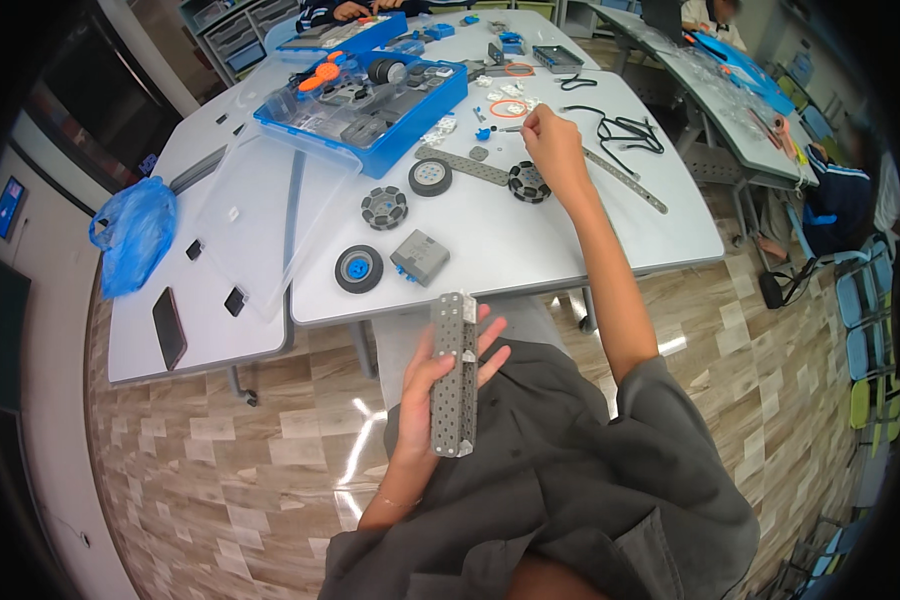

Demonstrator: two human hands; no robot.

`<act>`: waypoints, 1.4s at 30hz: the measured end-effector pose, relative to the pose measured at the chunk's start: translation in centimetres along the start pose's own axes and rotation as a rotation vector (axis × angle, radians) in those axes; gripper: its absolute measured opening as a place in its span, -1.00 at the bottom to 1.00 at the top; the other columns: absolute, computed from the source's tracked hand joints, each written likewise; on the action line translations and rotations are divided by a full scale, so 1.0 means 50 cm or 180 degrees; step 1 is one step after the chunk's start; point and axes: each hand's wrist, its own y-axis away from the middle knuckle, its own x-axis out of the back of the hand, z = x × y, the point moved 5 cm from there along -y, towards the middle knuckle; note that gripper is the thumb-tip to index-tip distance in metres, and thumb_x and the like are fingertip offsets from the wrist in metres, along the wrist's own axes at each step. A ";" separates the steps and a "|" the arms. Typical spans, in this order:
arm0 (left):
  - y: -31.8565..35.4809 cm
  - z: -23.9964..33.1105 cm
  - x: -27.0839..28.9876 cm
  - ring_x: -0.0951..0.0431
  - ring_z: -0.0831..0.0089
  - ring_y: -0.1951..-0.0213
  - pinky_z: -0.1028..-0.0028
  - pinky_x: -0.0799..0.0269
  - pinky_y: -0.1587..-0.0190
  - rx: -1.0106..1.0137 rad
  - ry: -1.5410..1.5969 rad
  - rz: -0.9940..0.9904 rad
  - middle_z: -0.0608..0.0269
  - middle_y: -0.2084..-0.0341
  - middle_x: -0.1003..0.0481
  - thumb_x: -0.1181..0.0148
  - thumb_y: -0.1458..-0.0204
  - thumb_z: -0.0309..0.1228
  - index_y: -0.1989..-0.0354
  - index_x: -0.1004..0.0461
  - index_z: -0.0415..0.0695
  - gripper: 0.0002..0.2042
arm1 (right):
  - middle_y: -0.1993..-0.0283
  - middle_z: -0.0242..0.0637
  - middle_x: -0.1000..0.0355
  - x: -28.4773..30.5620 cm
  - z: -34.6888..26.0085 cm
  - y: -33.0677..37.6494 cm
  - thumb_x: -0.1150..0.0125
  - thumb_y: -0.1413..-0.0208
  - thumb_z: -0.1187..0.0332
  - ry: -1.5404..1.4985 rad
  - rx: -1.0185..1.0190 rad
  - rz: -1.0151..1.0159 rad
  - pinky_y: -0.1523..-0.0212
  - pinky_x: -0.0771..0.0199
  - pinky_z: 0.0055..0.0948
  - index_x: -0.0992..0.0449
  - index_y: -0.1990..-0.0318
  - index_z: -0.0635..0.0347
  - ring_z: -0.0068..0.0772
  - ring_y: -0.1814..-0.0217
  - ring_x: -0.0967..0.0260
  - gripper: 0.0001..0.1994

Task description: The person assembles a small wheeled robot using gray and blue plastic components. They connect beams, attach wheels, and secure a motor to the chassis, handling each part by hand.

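Observation:
My left hand (420, 385) is wrapped round a grey perforated beam assembly (454, 380), held upright above my lap at the table's near edge. Thumb in front, its other fingers show behind the beams. Over the table, my right hand (553, 143) has its fingertips pinched together beside a small blue part with a thin grey shaft (486, 133). What the pinch holds, if anything, is hidden. Below that hand lie a dark omni wheel (529, 182) and a long flat perforated strip (625, 180). A wider grey perforated plate (462, 165) lies to its left.
An open blue parts box (410, 130) stands at the back left, its clear lid (270, 215) beside it. Nearer are two tyred wheels (359, 269) (430, 177), another omni wheel (384, 208) and a grey block (421, 258). Black cables (625, 135) lie right. People sit beyond.

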 end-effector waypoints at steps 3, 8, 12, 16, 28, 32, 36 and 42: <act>-0.006 0.001 -0.007 -0.14 -0.18 -0.38 -0.10 -0.11 -0.38 0.0024 -0.0073 -0.0063 -0.23 -0.34 -0.13 0.05 -0.14 -0.45 -0.40 0.03 -0.34 -0.37 | 0.39 0.10 -0.55 -0.040 0.013 -0.019 -0.17 -0.03 0.54 0.0669 0.0080 -0.0243 0.20 -0.55 -0.06 -0.52 0.28 0.36 0.15 0.26 -0.55 -0.90; -0.023 0.009 -0.007 -0.16 -0.16 -0.38 -0.06 -0.15 -0.37 -0.0183 -0.0162 -0.0086 -0.24 -0.33 -0.14 0.02 -0.15 -0.48 -0.41 0.06 -0.34 -0.36 | 0.29 0.14 -0.55 -0.003 -0.025 0.018 -0.17 -0.04 0.53 0.0652 0.0243 -0.0079 0.12 -0.54 -0.07 -0.54 0.32 0.39 0.11 0.19 -0.56 -0.90; -0.035 0.015 -0.001 -0.16 -0.14 -0.38 0.01 -0.15 -0.39 -0.0444 -0.0256 -0.0034 -0.23 -0.33 -0.14 0.08 -0.26 -0.48 -0.43 0.10 -0.32 -0.41 | 0.22 -0.03 -0.59 0.069 -0.119 0.122 -0.26 -0.13 0.34 -0.0980 0.0619 -0.0278 0.15 -0.53 -0.27 -0.59 0.21 0.35 -0.12 0.26 -0.55 -0.78; -0.042 0.019 0.006 -0.33 0.21 -0.28 0.29 -0.22 -0.31 -0.0866 -0.0973 0.0332 -0.09 -0.30 -0.24 0.04 -0.29 -0.45 -0.48 0.15 -0.21 -0.37 | 0.21 -0.29 -0.59 0.091 -0.187 0.283 -0.23 -0.24 0.23 -0.2498 -0.0592 -0.1985 0.14 -0.51 -0.45 -0.56 0.06 0.30 -0.49 0.19 -0.53 -0.70; -0.051 -0.003 0.017 -0.44 0.39 -0.12 0.37 -0.34 -0.20 -0.1154 -0.1433 0.0294 0.03 -0.18 -0.34 0.19 -0.38 -0.05 -0.42 -0.03 -0.18 -0.42 | 0.15 -0.24 -0.37 0.111 -0.216 0.444 -0.40 -0.09 0.25 -0.2128 -0.0205 -0.2560 0.16 -0.47 -0.35 -0.44 -0.11 0.28 -0.34 0.13 -0.41 -0.52; -0.055 -0.048 0.071 -0.39 0.50 0.01 0.49 -0.30 -0.08 -0.1078 -0.1618 0.0468 0.16 0.03 -0.37 0.19 -0.36 -0.05 -0.23 -0.24 -0.19 -0.52 | 0.10 -0.21 -0.36 0.114 -0.202 0.458 -0.45 -0.01 0.24 -0.1580 -0.0130 -0.2174 0.17 -0.45 -0.33 -0.47 0.01 0.28 -0.27 0.17 -0.39 -0.56; -0.065 -0.083 0.105 -0.35 0.55 0.07 0.55 -0.26 -0.03 -0.1411 -0.1949 0.0596 0.22 0.10 -0.35 0.11 -0.29 -0.12 -0.07 -0.31 -0.18 -0.62 | 0.15 -0.20 -0.40 0.097 -0.190 0.465 -0.49 0.05 0.24 -0.2054 -0.0302 -0.1476 0.19 -0.43 -0.33 -0.48 0.11 0.25 -0.28 0.18 -0.39 -0.58; -0.073 -0.125 0.129 -0.36 0.56 0.30 0.54 -0.30 0.21 -0.0724 -0.1113 0.0567 0.34 0.37 -0.33 0.09 -0.25 -0.09 0.22 -0.32 -0.10 -0.70 | 0.30 -0.26 -0.42 0.069 -0.165 0.487 -0.53 0.09 0.27 -0.1674 -0.0584 -0.2058 0.21 -0.43 -0.48 -0.46 0.25 0.28 -0.43 0.25 -0.40 -0.62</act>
